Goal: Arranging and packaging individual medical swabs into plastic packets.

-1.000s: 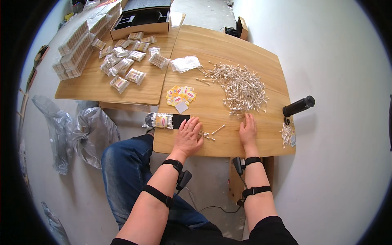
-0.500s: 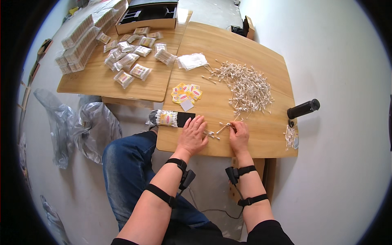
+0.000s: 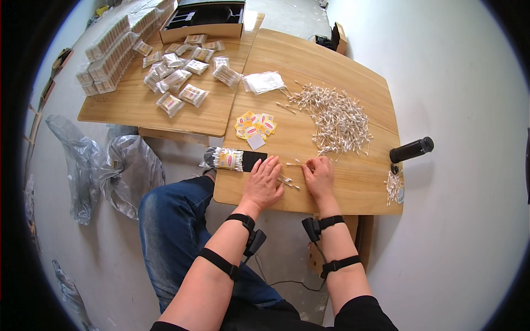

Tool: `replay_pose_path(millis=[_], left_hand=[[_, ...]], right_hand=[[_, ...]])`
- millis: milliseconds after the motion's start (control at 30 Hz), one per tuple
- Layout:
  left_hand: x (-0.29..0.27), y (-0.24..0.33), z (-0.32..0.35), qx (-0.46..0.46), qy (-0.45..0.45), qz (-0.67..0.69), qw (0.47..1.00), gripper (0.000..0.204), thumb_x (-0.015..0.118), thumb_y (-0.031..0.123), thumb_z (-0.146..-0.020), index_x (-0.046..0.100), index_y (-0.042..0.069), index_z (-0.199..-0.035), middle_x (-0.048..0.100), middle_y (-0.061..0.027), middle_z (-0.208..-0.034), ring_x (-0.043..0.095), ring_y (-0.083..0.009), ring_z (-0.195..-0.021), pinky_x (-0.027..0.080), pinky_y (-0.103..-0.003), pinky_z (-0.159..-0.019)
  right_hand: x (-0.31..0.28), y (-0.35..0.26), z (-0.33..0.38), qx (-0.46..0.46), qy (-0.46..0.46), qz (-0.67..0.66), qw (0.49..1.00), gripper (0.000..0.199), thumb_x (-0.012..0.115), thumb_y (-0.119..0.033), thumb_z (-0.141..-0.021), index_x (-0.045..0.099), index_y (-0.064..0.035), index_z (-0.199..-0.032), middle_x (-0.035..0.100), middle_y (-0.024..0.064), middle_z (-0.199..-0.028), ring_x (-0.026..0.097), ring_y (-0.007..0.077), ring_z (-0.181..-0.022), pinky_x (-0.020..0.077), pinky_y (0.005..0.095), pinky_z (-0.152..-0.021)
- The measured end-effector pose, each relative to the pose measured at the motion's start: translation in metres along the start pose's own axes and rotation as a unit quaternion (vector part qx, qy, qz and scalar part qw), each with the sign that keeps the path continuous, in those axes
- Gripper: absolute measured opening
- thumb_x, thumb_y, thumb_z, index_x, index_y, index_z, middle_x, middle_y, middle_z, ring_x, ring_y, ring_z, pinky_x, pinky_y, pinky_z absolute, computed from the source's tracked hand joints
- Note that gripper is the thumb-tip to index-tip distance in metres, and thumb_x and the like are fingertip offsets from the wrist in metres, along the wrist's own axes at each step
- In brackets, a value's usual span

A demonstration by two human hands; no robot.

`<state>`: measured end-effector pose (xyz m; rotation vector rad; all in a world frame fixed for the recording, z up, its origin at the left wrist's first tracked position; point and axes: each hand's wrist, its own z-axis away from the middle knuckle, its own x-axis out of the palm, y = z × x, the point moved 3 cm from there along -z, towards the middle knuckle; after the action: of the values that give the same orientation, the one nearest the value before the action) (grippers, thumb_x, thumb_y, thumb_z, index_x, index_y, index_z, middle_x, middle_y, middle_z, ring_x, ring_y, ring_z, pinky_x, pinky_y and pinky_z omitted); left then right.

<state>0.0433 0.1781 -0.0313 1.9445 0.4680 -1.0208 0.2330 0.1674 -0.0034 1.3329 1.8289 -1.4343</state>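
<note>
My left hand lies palm down near the table's front edge, its fingers stretched out over the end of a black strip. Left of it, a row of cotton swabs with a yellow and white card sits in a dark holder whose left end is in clear plastic. A few loose swabs stick out beside that hand's fingers. With thumb and fingers pinched, my right hand holds cotton swabs just above or on the wood; how many is hidden.
A large heap of swabs spreads beyond my right hand. Yellow cards, white pouches and filled swab packs lie farther left. Packs are stacked beside an open box. A black cylinder stands at the right edge.
My right hand has shifted slightly left, and the swabs at its fingertips have turned from slanting to nearly level. My left hand stays in place; the whole view has shifted slightly.
</note>
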Motion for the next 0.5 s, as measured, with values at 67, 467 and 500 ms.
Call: replay_pose_path(millis=[67,467,500], left_hand=[[-0.001,-0.002,0.001,-0.005,-0.001,0.002,1.000,0.056,0.062,0.030,-0.079,0.049,0.007,-0.129,0.042,-0.0108,-0.143,0.033,-0.0240,-0.138,0.020,-0.042,-0.117],[-0.001,-0.005,0.001,-0.002,0.022,0.008,1.000,0.067,0.060,0.034,-0.083,0.039,0.008,-0.141,0.036,-0.0120,-0.149,0.032,-0.0252,-0.140,0.020,-0.044,-0.116],[0.000,-0.007,0.002,-0.003,0.023,0.008,1.000,0.067,0.060,0.034,-0.083,0.039,0.008,-0.141,0.036,-0.0120,-0.149,0.032,-0.0252,-0.140,0.020,-0.044,-0.116]], right_hand=[[0.007,-0.008,0.001,0.007,-0.005,-0.003,1.000,0.013,0.075,-0.012,-0.073,0.065,-0.0086,-0.081,0.056,0.0081,-0.085,0.055,0.0282,-0.088,0.0452,0.0390,-0.076],[0.021,-0.027,0.005,0.107,-0.087,-0.111,0.984,0.008,0.071,-0.014,-0.078,0.069,-0.0074,-0.081,0.060,0.0092,-0.088,0.060,0.0284,-0.087,0.0485,0.0387,-0.076],[0.024,-0.031,0.004,0.094,-0.140,-0.113,0.979,0.008,0.070,-0.014,-0.079,0.069,-0.0073,-0.084,0.060,0.0096,-0.089,0.061,0.0287,-0.087,0.0491,0.0383,-0.077]])
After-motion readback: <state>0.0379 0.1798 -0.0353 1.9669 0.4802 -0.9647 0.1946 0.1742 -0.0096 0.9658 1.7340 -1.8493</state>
